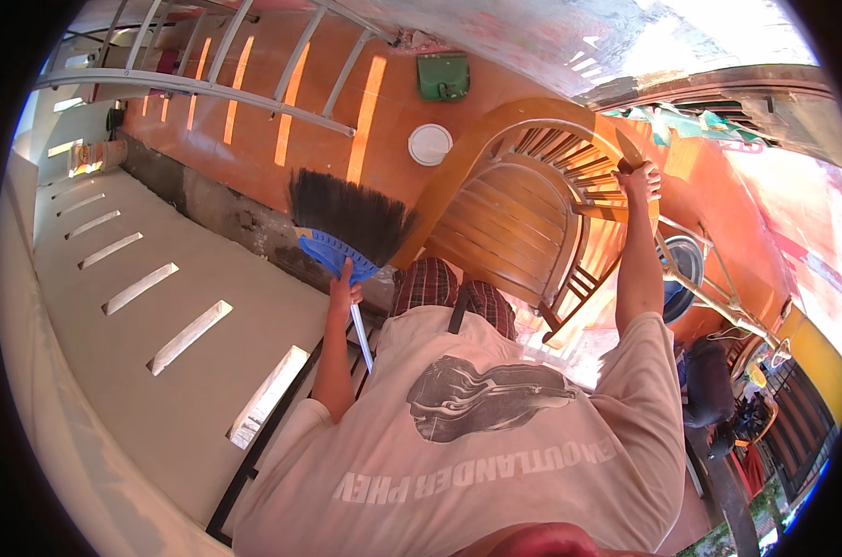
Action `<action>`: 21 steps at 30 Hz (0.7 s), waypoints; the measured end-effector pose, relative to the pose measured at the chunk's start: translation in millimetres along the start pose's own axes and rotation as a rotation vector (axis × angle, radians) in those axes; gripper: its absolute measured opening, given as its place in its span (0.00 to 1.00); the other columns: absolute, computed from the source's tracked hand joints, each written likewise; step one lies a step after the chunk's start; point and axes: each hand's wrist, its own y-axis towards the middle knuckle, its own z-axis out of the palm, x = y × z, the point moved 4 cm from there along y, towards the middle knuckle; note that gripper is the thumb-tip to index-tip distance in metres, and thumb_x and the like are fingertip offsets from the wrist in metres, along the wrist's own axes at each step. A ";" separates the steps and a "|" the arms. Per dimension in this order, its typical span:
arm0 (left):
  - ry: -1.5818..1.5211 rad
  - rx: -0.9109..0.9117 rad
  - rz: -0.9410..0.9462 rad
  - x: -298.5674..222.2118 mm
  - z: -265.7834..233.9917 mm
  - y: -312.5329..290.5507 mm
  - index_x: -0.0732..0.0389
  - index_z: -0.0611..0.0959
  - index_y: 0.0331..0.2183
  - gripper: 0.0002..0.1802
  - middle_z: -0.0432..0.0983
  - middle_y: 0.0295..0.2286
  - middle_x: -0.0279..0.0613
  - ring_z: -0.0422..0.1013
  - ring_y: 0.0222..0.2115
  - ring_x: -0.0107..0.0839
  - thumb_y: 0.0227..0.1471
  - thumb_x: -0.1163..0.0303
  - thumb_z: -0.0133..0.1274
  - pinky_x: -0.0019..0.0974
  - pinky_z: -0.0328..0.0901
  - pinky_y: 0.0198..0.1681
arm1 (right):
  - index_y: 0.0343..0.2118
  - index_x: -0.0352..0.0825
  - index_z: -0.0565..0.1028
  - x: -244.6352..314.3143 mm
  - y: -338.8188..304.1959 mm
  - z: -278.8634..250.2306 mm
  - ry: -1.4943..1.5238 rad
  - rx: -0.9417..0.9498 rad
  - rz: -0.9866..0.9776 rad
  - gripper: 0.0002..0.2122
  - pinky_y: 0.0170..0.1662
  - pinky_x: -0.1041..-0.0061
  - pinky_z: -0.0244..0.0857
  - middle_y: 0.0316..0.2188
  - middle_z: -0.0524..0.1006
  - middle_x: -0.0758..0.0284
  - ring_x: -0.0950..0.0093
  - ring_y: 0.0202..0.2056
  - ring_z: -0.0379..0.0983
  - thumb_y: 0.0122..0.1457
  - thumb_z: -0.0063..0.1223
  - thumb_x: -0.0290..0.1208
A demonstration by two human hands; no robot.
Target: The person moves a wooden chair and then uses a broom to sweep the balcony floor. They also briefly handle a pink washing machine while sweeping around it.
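My left hand (345,286) is wrapped round the pale handle of a broom (333,251), close under its blue head. The broom is held bristles up, its dark bristles fanned out beside a low wall. On the right, my arm is stretched out and my right hand (640,181) grips a wooden part of a brown chair (500,213). The chair has a slatted seat, a curved rail and thin spindles. Its seat is just beyond my legs, in front of me.
A metal ladder (198,86) lies across the far left. On the orange floor (384,139) are a white round lid or tub (430,145) and a green box-like item (442,77). A slotted pale wall (161,269) runs along the left. A dark basin (682,278) stands right of the chair.
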 end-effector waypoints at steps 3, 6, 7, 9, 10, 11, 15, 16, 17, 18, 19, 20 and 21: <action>-0.007 -0.029 0.027 -4.9 2.5 -10.8 0.48 0.65 0.23 0.28 0.54 0.11 0.25 0.52 0.08 0.19 0.54 0.39 0.57 0.27 0.46 0.12 | 0.66 0.39 0.48 -9.5 -21.1 2.8 -0.046 -0.026 0.003 0.54 0.65 0.42 0.42 0.65 0.53 0.47 0.52 0.67 0.49 0.42 0.69 0.60; -0.019 -0.021 0.090 -16.6 6.5 -19.5 0.50 0.64 0.22 0.27 0.55 0.11 0.27 0.51 0.08 0.18 0.55 0.42 0.57 0.27 0.45 0.11 | 0.64 0.42 0.50 -14.4 -34.6 2.0 -0.014 -0.055 -0.006 0.54 0.65 0.41 0.42 0.65 0.52 0.46 0.50 0.67 0.47 0.40 0.70 0.61; -0.033 -0.014 0.110 -20.4 7.9 -21.7 0.50 0.64 0.22 0.27 0.56 0.11 0.27 0.51 0.08 0.18 0.55 0.42 0.57 0.27 0.45 0.11 | 0.65 0.42 0.49 -15.7 -37.3 0.9 0.013 -0.040 -0.011 0.54 0.66 0.41 0.41 0.66 0.50 0.46 0.50 0.68 0.46 0.41 0.70 0.60; -0.011 -0.024 0.148 -25.8 9.2 -28.0 0.50 0.65 0.23 0.27 0.56 0.11 0.27 0.52 0.08 0.18 0.55 0.42 0.57 0.27 0.45 0.11 | 0.66 0.42 0.49 -17.6 -40.1 -1.9 0.035 -0.023 -0.025 0.53 0.66 0.41 0.41 0.67 0.50 0.46 0.50 0.68 0.46 0.42 0.69 0.59; -0.016 -0.012 0.167 -26.9 11.3 -31.7 0.50 0.65 0.23 0.27 0.56 0.11 0.27 0.52 0.08 0.18 0.55 0.42 0.57 0.27 0.45 0.11 | 0.65 0.41 0.50 -18.5 -40.5 -3.2 0.069 -0.008 -0.045 0.52 0.66 0.40 0.41 0.65 0.52 0.46 0.50 0.67 0.47 0.42 0.69 0.58; -0.011 -0.009 0.185 -26.8 12.7 -36.1 0.50 0.66 0.23 0.27 0.56 0.11 0.27 0.52 0.08 0.18 0.56 0.42 0.57 0.27 0.46 0.11 | 0.64 0.40 0.51 -19.1 -41.3 -4.9 0.090 -0.021 -0.067 0.50 0.65 0.40 0.41 0.64 0.53 0.46 0.50 0.66 0.49 0.43 0.69 0.56; -0.005 -0.025 0.197 -25.0 26.0 -58.6 0.51 0.66 0.23 0.26 0.57 0.11 0.27 0.53 0.09 0.18 0.57 0.43 0.56 0.27 0.46 0.11 | 0.63 0.40 0.53 -24.7 -41.6 -6.8 0.066 -0.027 -0.079 0.47 0.65 0.39 0.40 0.63 0.54 0.47 0.50 0.65 0.51 0.45 0.67 0.54; -0.008 0.009 0.244 -27.4 30.6 -68.3 0.51 0.66 0.23 0.26 0.57 0.12 0.27 0.53 0.09 0.18 0.57 0.43 0.56 0.27 0.46 0.12 | 0.63 0.40 0.53 -25.1 -43.5 -6.0 0.106 -0.015 -0.085 0.46 0.65 0.38 0.40 0.63 0.54 0.46 0.49 0.64 0.51 0.46 0.67 0.54; -0.011 0.020 0.267 -30.0 35.5 -77.6 0.51 0.66 0.23 0.26 0.57 0.12 0.27 0.53 0.09 0.18 0.57 0.43 0.55 0.26 0.47 0.12 | 0.63 0.40 0.53 -26.5 -45.2 -6.8 0.139 -0.032 -0.109 0.46 0.64 0.37 0.39 0.63 0.54 0.46 0.49 0.64 0.51 0.46 0.66 0.54; -0.019 0.024 0.291 -33.5 40.5 -88.2 0.51 0.66 0.23 0.26 0.57 0.12 0.27 0.53 0.09 0.18 0.58 0.44 0.55 0.26 0.47 0.12 | 0.61 0.40 0.54 -26.3 -47.7 -6.8 0.160 -0.093 -0.111 0.44 0.63 0.37 0.41 0.60 0.56 0.48 0.48 0.63 0.52 0.46 0.67 0.53; -0.008 0.029 0.318 -37.4 43.8 -100.2 0.52 0.66 0.23 0.26 0.57 0.12 0.27 0.53 0.09 0.18 0.58 0.44 0.55 0.26 0.47 0.12 | 0.59 0.40 0.55 -26.0 -46.7 -6.1 0.136 -0.065 -0.110 0.43 0.62 0.37 0.42 0.57 0.58 0.50 0.49 0.61 0.54 0.45 0.67 0.53; 0.006 0.036 0.346 -42.9 48.1 -111.0 0.52 0.66 0.23 0.25 0.57 0.12 0.27 0.53 0.10 0.18 0.59 0.45 0.55 0.27 0.47 0.12 | 0.58 0.39 0.56 -25.5 -46.8 -5.7 0.097 -0.070 -0.101 0.42 0.62 0.38 0.43 0.55 0.59 0.51 0.50 0.60 0.55 0.45 0.67 0.53; 0.004 0.048 0.352 -47.4 51.2 -122.1 0.52 0.66 0.23 0.25 0.57 0.13 0.27 0.53 0.10 0.18 0.59 0.45 0.55 0.27 0.47 0.13 | 0.59 0.40 0.55 -26.1 -46.8 -5.4 0.106 -0.051 -0.096 0.43 0.62 0.38 0.43 0.56 0.58 0.51 0.50 0.61 0.55 0.45 0.67 0.53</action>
